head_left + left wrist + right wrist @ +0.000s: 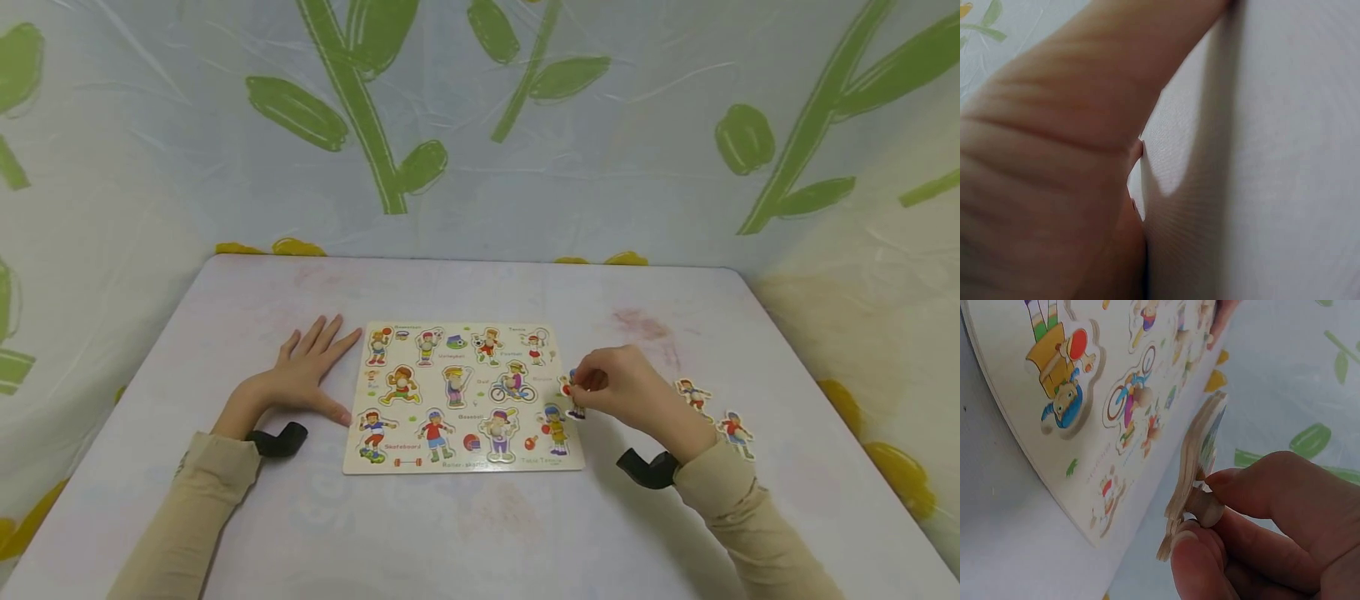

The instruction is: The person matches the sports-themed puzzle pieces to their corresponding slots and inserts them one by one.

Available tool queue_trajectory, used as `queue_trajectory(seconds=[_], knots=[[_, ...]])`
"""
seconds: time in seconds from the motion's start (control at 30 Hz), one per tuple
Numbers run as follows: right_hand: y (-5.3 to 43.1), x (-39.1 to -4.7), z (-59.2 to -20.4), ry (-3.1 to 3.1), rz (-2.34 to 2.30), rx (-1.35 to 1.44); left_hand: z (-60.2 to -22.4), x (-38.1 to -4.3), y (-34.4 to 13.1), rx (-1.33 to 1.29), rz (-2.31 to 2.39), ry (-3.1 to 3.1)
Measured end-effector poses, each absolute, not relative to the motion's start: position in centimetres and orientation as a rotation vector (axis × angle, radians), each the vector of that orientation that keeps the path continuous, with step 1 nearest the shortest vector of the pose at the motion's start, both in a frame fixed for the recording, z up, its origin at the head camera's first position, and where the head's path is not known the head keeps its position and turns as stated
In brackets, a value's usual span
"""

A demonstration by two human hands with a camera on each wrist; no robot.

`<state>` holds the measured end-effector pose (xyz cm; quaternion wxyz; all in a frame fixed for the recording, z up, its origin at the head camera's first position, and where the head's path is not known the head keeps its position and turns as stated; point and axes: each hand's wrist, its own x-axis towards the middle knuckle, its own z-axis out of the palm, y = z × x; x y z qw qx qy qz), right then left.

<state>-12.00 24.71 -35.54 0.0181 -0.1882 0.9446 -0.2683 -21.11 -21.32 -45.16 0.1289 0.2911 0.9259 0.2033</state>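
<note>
A wooden knob puzzle board [420,421] with sports figures lies flat on the table. My right hand [626,392] is just off the board's right edge and pinches a puzzle piece [1191,462] by its round wooden knob [1207,509]. The piece is raised and tilted, its printed face mostly hidden in the right wrist view. A printed table tennis figure [1060,381] without a knob shows in the board's lower right corner. My left hand [303,379] rests on the table with fingers spread, thumb tip at the board's left edge.
Two loose puzzle pieces, a figure in red and white [693,393] and one in blue and red [737,433], lie on the table to the right, beside my right wrist. A plant-patterned curtain [562,183] stands behind the table [420,542].
</note>
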Motion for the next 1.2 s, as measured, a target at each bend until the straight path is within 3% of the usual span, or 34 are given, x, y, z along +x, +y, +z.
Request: queue_trajectory(seconds=[0.5,1.2], knots=[[23.6,-11.9,-38.5,2.753,-0.763,-0.805,-45.4,-21.3,-21.3,0.814,0.551,2.682],[22.8,-12.1,-39.6,2.724,-0.732,-0.758,-45.1,-21.1,-21.2,0.824,0.589,2.689]])
